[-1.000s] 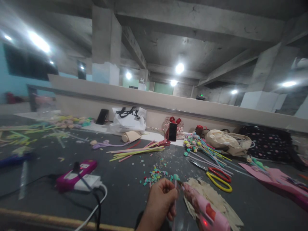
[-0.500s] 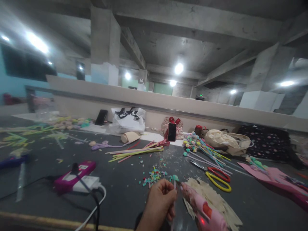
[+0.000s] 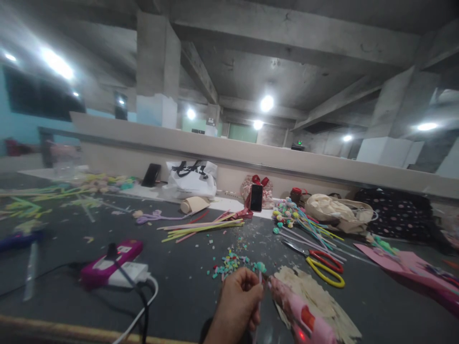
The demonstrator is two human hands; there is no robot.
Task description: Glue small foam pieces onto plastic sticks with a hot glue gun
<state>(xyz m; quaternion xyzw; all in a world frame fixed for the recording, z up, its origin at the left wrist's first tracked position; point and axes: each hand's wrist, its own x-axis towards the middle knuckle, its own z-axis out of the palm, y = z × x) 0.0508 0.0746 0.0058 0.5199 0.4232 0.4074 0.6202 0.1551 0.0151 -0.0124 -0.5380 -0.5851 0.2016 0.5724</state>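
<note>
Left hand (image 3: pixel 238 298) at lower center, thumb and fingers pinched around a thin pale purple stem (image 3: pixel 260 277), held upright with a teal tuft (image 3: pixel 258 266) at the upper end. At about two to three o'clock from this hand, a pink glue gun (image 3: pixel 294 305), nozzle tip just beside the stem; contact between the two not discernible. Red light glowing on the gun's side. Right hand beyond the lower edge of view, its state impossible to tell. Behind the gun, at three o'clock, a crumpled pale sheet (image 3: pixel 324 301) on the dark desk (image 3: pixel 179 291). At twelve o'clock, small colored bits (image 3: pixel 232 262) scattered; farther along the same line, a phone (image 3: pixel 256 198) propped upright. At two o'clock, scissors (image 3: pixel 324 269) with red and yellow handles. At one o'clock, finished-looking tufted stems (image 3: pixel 287 214) in a heap. At eleven o'clock, loose stems (image 3: pixel 204 229), yellow and pink. Between nine and ten o'clock, a magenta power strip (image 3: pixel 103 272).
</note>
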